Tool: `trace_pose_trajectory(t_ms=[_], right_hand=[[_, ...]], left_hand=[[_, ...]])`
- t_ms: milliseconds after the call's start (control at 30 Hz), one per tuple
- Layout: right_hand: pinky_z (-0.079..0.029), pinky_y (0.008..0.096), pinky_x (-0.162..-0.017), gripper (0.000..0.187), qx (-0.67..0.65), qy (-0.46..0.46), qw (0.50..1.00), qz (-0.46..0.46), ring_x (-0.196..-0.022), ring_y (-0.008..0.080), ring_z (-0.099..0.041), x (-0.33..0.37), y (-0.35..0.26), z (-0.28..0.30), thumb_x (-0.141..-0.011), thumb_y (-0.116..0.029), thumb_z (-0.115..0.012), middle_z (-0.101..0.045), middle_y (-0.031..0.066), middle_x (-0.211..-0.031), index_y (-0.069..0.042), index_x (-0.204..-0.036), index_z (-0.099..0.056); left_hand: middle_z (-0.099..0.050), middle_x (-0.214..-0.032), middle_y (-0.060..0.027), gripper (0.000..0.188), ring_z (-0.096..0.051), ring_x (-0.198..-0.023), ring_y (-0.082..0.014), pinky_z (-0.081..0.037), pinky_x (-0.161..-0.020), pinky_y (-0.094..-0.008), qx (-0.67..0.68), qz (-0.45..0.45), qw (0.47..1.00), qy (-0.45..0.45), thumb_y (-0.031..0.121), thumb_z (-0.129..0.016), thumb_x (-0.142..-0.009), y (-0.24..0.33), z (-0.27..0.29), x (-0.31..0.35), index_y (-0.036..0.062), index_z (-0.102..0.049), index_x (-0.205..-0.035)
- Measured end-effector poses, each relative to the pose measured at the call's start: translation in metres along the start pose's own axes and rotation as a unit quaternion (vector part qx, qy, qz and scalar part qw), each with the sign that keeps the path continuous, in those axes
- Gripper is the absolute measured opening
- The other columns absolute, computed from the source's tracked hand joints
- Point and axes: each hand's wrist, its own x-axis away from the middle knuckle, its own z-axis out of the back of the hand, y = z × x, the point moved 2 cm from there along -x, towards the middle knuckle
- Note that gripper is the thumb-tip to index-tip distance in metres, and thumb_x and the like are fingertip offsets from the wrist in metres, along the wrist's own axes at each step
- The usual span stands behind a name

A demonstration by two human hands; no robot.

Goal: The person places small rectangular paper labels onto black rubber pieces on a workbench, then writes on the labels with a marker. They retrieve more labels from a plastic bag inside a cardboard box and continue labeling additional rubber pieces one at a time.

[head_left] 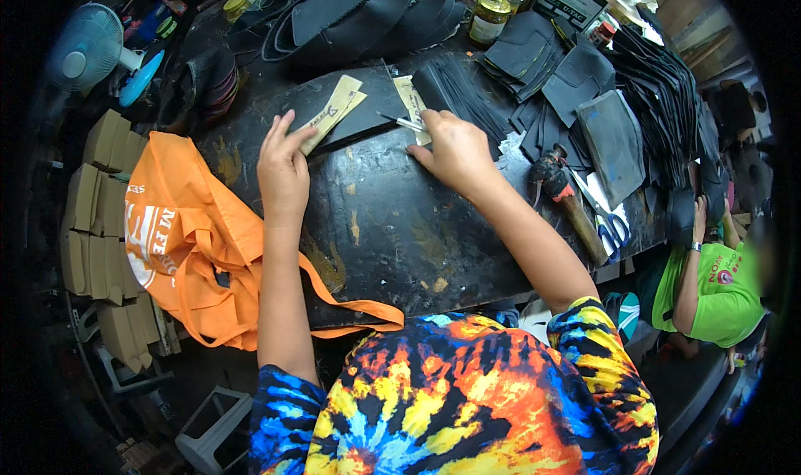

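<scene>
My left hand (pixel 284 162) has its fingers apart, with fingertips at the lower end of tan card strips (pixel 340 106). These strips carry handwriting and lie at a slant over a flat black sheet (pixel 375 100). In my right hand (pixel 457 148) a slim pen-like tool (pixel 404 121) with a pale barrel and dark tip is pinched, pointing left. Another tan card piece (pixel 408 94) lies under the tool, partly covered by my right hand. Just beyond that hand is a stack of long black strips (pixel 457 95).
On the dark worktable (pixel 375 225), an orange cloth bag (pixel 196 233) hangs over the left edge. A hammer (pixel 576 212) and blue-handled scissors (pixel 612 225) lie right. Black cut pieces (pixel 576 79) and jars (pixel 490 18) stand farther back. A person in green (pixel 709 296) works at right.
</scene>
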Motion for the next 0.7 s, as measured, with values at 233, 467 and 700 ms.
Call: trace_pose_trajectory(t_ms=[233,467,700], right_hand=[[-0.06,0.0491,-0.077,0.029,0.074,-0.011,0.997,-0.012,-0.086,0.041,-0.073,-0.016,0.005,-0.012,-0.08,-0.017,-0.074,-0.071,0.0199,-0.095,-0.001,-0.102,-0.065],[-0.055,0.0512,-0.092,0.037,0.061,-0.037,0.997,-0.027,-0.102,0.0425,-0.071,-0.024,0.017,0.023,-0.082,-0.013,-0.067,-0.073,0.0252,-0.099,-0.001,-0.116,-0.071],[-0.057,0.0473,-0.078,0.024,-0.141,0.11,0.984,0.011,-0.085,0.0394,-0.071,0.028,0.002,0.066,-0.082,-0.005,-0.068,-0.07,0.0178,-0.09,-0.003,-0.106,-0.071]], left_hand=[[-0.056,-0.15,-0.02,0.054,-0.055,-0.137,-0.0393,-0.043,-0.115,-0.045,0.01,0.037,0.999,-0.03,-0.013,-0.05,-0.09,-0.001,0.008,0.029,0.0066,-0.067,-0.137],[-0.073,-0.106,-0.016,0.026,-0.073,-0.096,-0.0249,-0.056,-0.086,-0.0336,0.177,0.09,0.98,-0.031,-0.005,-0.059,-0.095,0.026,0.006,0.049,-0.002,-0.072,-0.118],[-0.075,-0.109,-0.0125,0.031,-0.074,-0.094,-0.0189,-0.061,-0.083,-0.0313,0.446,0.258,0.822,-0.243,0.015,-0.058,-0.108,0.058,-0.016,0.062,-0.0009,-0.066,-0.134]])
